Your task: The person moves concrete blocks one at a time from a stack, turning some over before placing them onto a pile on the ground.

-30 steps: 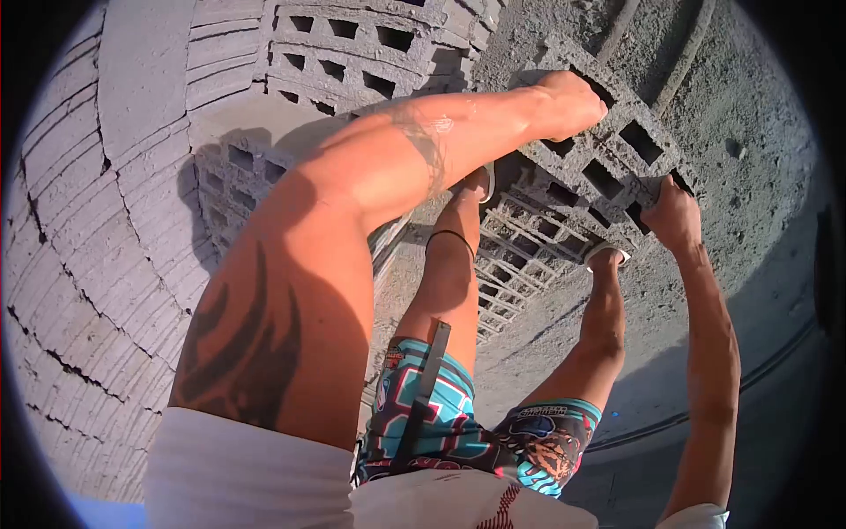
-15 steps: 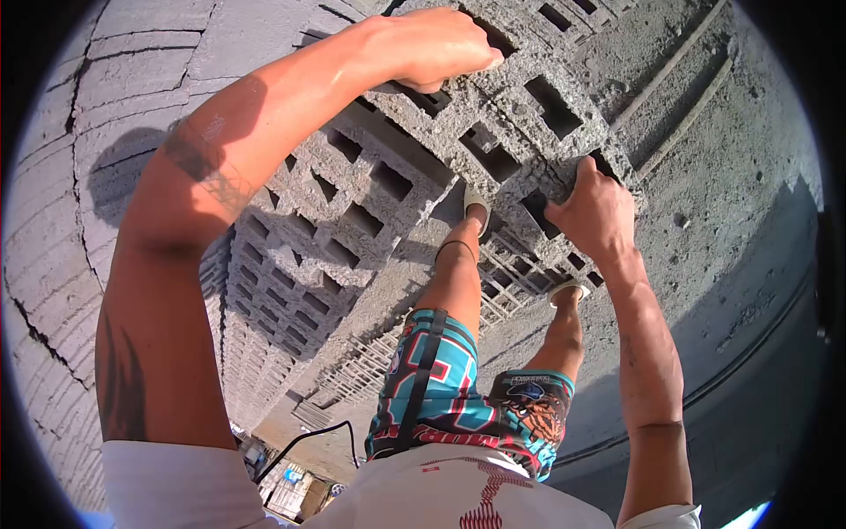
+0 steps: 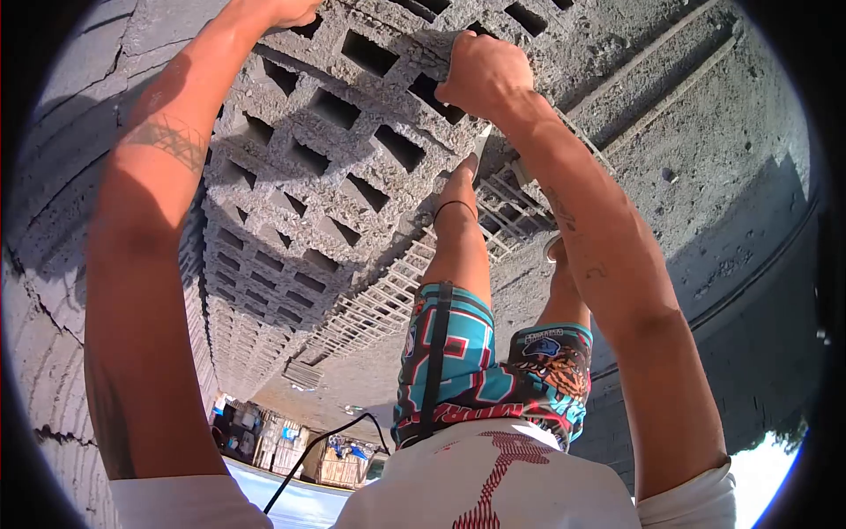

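A grey hollow concrete block [image 3: 401, 74] lies between my two hands, its cavities facing up, along the top of a stack of similar blocks [image 3: 352, 145]. My right hand [image 3: 487, 75] grips its right end, the thumb by a cavity and the fingers curled over the edge. At the upper left, my left hand [image 3: 286, 11] is closed at the block's other end, partly cut off by the frame's top edge. The block appears to touch the row beside it; its underside is hidden.
Long rows of stacked blocks [image 3: 256, 282] run toward the lower left. A cracked grey wall [image 3: 53, 291] stands at the left. Slatted pallets [image 3: 388, 286] lie near my feet. Two long bars [image 3: 661, 88] lie on the dusty ground at the upper right.
Both hands and the block have moved left, from the outer blocks onto the stack at the left. The view has tilted, bringing more of the background into sight.
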### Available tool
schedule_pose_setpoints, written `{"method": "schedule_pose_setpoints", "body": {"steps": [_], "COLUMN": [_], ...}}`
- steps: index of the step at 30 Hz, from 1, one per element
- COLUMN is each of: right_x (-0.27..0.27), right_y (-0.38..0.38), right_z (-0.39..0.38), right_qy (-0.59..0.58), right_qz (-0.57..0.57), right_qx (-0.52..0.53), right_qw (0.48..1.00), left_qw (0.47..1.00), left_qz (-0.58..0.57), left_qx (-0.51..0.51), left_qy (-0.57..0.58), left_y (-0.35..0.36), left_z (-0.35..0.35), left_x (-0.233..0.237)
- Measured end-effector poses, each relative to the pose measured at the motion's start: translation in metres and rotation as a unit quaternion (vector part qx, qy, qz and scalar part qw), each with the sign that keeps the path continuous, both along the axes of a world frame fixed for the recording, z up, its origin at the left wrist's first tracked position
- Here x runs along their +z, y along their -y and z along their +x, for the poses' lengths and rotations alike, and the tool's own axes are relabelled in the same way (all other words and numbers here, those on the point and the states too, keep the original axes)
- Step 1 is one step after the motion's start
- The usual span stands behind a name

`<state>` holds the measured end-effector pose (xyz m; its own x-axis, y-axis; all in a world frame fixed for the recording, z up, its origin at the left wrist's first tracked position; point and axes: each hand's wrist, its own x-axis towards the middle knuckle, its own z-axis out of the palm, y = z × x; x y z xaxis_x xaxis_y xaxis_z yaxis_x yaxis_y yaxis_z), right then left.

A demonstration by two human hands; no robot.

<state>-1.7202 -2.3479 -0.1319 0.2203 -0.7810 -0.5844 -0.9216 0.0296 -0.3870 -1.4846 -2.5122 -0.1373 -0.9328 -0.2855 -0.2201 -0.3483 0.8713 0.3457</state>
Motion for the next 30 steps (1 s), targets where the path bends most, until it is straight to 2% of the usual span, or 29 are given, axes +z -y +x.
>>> {"method": "schedule_pose_setpoints", "body": {"steps": [3,7,10,11,12,14,16,17,18,19,20,22,23,25,27,29,30], "right_x": [-0.021,-0.021,-0.006,0.002,0.010,0.023,0.029,0.021,0.005,-0.025,-0.039,-0.043,-0.043,-0.044,-0.049,-0.065,-0.077], "right_y": [0.001,-0.005,-0.003,-0.009,-0.021,-0.059,-0.119,-0.157,-0.202,-0.260,-0.311,-0.401,-0.438,-0.490,-0.528,-0.552,-0.569], "right_z": [0.011,-0.007,-0.021,-0.034,-0.045,-0.076,-0.109,-0.125,-0.139,-0.147,-0.157,-0.172,-0.181,-0.202,-0.221,-0.241,-0.255], "right_qy": [-0.038,0.012,0.067,0.123,0.174,0.253,0.319,0.293,0.267,0.188,0.075,0.023,0.058,0.100,0.057,0.088,0.112], "right_qz": [0.009,0.053,0.047,-0.010,-0.089,-0.122,-0.062,-0.003,0.056,0.098,0.155,0.184,0.186,0.185,0.258,0.244,0.232], "right_qx": [-0.024,0.022,0.004,-0.013,-0.079,-0.213,-0.407,-0.463,-0.515,-0.532,-0.486,-0.484,-0.492,-0.501,-0.520,-0.545,-0.565], "right_qw": [0.999,0.998,0.997,0.992,0.977,0.936,0.854,0.836,0.813,0.820,0.857,0.855,0.849,0.840,0.812,0.797,0.784], "left_qw": [0.988,0.997,0.997,0.996,0.990,0.965,0.953,0.952,0.922,0.874,0.874,0.927,0.935,0.910,0.896,0.870,0.865], "left_qz": [-0.044,-0.041,-0.064,-0.066,-0.068,-0.099,-0.120,-0.125,-0.081,-0.037,-0.044,0.007,0.000,0.091,0.189,0.333,0.350], "left_qx": [0.057,0.013,-0.046,-0.013,0.021,0.001,-0.023,-0.039,0.030,0.100,0.087,0.273,0.296,0.371,0.365,0.313,0.276], "left_qy": [0.134,0.065,-0.011,0.056,0.123,0.243,0.277,0.276,0.379,0.475,0.477,0.255,0.198,0.159,0.170,0.187,0.229], "left_y": [0.015,0.006,0.021,0.021,0.022,0.021,0.017,0.010,0.002,-0.006,-0.012,-0.028,-0.042,-0.090,-0.157,-0.229,-0.269], "left_z": [-0.011,-0.002,0.009,0.018,0.023,0.004,-0.014,-0.040,-0.076,-0.102,-0.112,-0.128,-0.141,-0.188,-0.235,-0.254,-0.269], "left_x": [-0.007,-0.010,-0.018,-0.032,-0.045,-0.032,-0.016,0.003,0.028,0.044,0.050,0.057,0.060,0.071,0.067,0.024,0.007]}}
